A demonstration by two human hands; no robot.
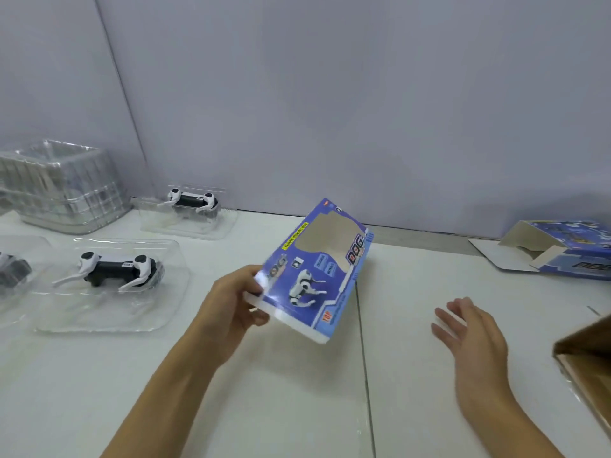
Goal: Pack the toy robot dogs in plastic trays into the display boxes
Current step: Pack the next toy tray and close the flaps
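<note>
Head view: left hand [236,300] gripping a flat, unfilled display box [315,269], right hand [471,328] loose and empty, trayed toy robot dogs [114,269] unpacked, packing seemingly barely begun.

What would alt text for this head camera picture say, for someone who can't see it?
A person's left hand holds a flattened blue display box tilted above a white table, while the right hand hovers open beside it. To the left, toy robot dogs lie in clear plastic trays; another blue box lies at far right.
</note>
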